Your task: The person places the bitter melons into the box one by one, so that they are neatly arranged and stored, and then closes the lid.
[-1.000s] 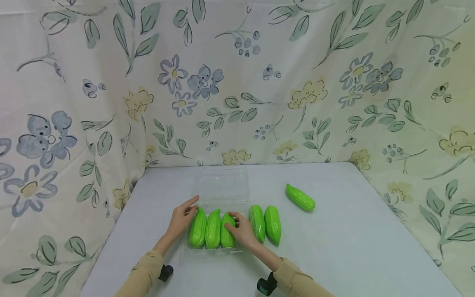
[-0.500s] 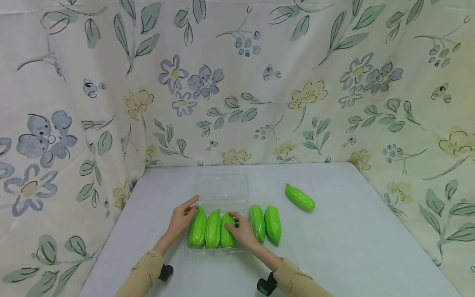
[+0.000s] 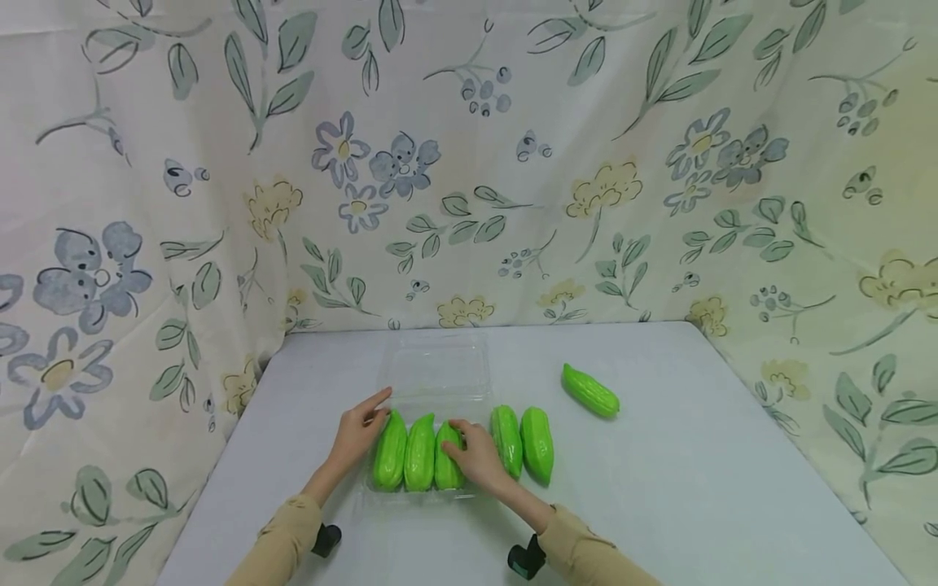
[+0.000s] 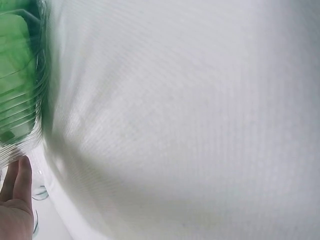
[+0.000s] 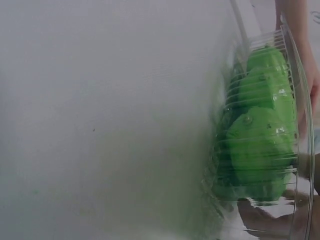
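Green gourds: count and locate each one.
6 visible: three gourds in the clear box, two gourds right of it, one gourd farther back and right. Some may be hidden beneath.

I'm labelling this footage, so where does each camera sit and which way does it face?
Head: worn on the head, facing forward and down at the table, clear container and green vegetables; left hand, right hand and sleeves show.
Left wrist: on that wrist, facing the table and container; part of the left hand shows.
Right wrist: likewise, facing them; the left hand and, dimly, apparently the right show.
Head and right wrist share the container and vegetables.
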`<state>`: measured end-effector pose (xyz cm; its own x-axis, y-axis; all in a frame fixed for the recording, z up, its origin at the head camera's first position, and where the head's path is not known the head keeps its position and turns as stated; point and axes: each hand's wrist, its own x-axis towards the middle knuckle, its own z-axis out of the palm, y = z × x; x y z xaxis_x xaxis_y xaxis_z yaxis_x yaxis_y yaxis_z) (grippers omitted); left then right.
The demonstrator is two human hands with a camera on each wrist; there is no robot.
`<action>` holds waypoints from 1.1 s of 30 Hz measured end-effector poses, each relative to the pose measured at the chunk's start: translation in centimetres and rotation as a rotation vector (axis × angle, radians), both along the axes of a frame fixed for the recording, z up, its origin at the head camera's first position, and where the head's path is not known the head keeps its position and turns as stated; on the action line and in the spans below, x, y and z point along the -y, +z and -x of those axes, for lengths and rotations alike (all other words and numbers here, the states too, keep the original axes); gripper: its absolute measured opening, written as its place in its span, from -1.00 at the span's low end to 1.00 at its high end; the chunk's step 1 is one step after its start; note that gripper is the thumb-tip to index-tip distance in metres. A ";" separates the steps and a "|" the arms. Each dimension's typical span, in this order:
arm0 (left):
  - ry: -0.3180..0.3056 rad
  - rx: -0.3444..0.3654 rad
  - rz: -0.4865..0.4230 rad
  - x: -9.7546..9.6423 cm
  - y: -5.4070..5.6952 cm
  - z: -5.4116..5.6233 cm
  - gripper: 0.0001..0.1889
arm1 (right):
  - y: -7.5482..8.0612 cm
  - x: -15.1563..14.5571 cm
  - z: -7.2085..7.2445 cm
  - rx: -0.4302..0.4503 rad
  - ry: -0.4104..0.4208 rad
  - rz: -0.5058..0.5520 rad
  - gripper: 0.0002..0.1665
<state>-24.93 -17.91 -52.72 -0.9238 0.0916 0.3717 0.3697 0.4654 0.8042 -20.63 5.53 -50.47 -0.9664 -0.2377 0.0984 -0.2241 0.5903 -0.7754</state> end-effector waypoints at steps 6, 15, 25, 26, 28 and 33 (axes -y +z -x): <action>-0.006 -0.008 0.009 0.1 -0.1 0.0 -0.58 | 0.2 0.0 0.0 -0.043 0.013 -0.052 -0.49; 0.003 -0.001 0.010 0.1 -0.1 -0.2 -0.58 | 0.8 -0.2 -0.2 -0.081 0.023 -0.090 -0.45; -0.006 -0.006 0.014 0.1 -0.1 -0.1 -0.58 | 1.5 -1.0 -0.7 -0.098 0.105 -0.052 -0.46; -0.005 -0.008 0.014 0.1 -0.1 -0.1 -0.58 | 1.6 -1.1 -0.8 -0.100 0.113 -0.052 -0.46; -0.004 -0.007 0.011 0.2 -0.1 -0.1 -0.58 | 1.7 -1.3 -0.9 -0.096 0.129 -0.038 -0.45; -0.008 -0.009 0.011 0.2 -0.1 0.0 -0.58 | 1.9 -2.0 -1.0 -0.080 0.164 0.030 -0.44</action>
<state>-24.91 -18.11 -52.82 -0.9195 0.1035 0.3793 0.3812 0.4711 0.7955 -19.65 7.52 -48.57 -0.9037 -0.3872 0.1828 -0.3771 0.5173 -0.7683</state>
